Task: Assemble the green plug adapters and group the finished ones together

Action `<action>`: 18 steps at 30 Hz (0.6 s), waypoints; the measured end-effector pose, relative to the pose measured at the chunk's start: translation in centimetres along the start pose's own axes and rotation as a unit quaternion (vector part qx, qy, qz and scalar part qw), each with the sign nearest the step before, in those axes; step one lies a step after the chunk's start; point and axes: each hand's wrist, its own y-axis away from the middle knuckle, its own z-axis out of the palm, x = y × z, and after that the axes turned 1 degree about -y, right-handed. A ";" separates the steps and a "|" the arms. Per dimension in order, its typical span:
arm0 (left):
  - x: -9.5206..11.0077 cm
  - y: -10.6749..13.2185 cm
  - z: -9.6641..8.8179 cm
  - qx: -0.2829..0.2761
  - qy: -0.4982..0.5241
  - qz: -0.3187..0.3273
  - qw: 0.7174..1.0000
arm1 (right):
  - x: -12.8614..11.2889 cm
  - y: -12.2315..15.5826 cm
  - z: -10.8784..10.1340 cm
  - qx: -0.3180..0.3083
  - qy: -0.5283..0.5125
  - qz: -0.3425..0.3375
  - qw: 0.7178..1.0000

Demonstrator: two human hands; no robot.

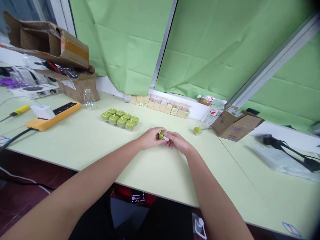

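My left hand (152, 137) and my right hand (177, 140) meet over the middle of the table. Between them they hold a small green-topped piece (161, 134); the fingers cover much of it, and something whitish shows at its lower right. Both hands are closed round it. A clear tray edge (154, 126) shows faintly just behind my left hand. To the left, several similar green-topped pieces (121, 122) sit in rows in a clear tray. One more green piece (197, 130) lies apart, beyond my right hand.
Small open cardboard boxes (160, 104) line the wall. A glass jar (89, 99) and an orange power strip (55, 115) stand left, near stacked cartons (75, 50). Plastic bottles (212, 115) and a brown carton (235, 123) are at right. A phone (138, 196) is below the table edge.
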 end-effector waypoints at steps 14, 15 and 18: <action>-0.7 -0.4 0.1 0.049 -0.050 -0.018 0.997 | 0.0 -0.3 -0.1 0.030 -0.115 0.036 0.992; -0.7 -0.4 0.0 0.050 -0.053 -0.014 0.997 | -0.1 -0.3 0.0 0.039 -0.102 0.029 0.994; -0.9 -0.6 0.0 0.061 -0.047 -0.006 0.997 | -0.1 -0.5 0.2 0.090 -0.055 -0.001 0.994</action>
